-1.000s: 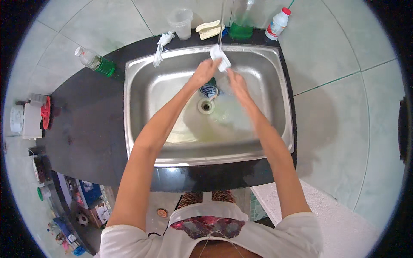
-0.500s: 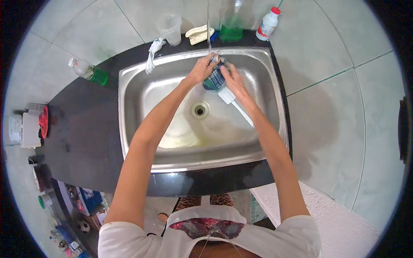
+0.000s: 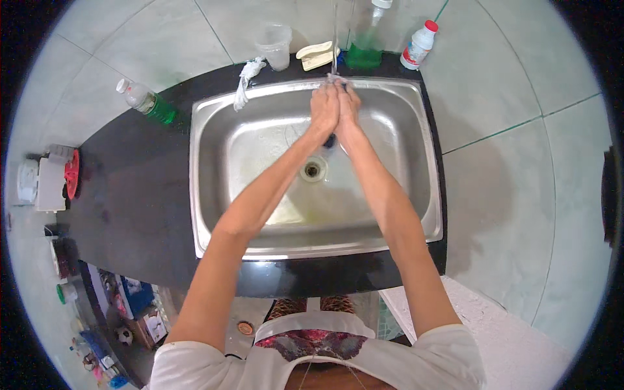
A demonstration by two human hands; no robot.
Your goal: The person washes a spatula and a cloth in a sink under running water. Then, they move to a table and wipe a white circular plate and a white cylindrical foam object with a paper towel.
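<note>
The steel sink [image 3: 253, 153] and counter [image 3: 136, 201] suggest a kitchen.

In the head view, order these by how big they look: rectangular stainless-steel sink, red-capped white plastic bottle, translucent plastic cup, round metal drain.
1. Rectangular stainless-steel sink
2. Red-capped white plastic bottle and translucent plastic cup: too close to rank
3. Round metal drain

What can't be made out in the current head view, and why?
All in the head view:
- Palms of the left hand and right hand: hidden by the hands' backs.
- Dark thing by the wrists: mostly covered by them.
- Tall bottle: cap cut by the top edge.
- Small items, lower left: too small.
</note>
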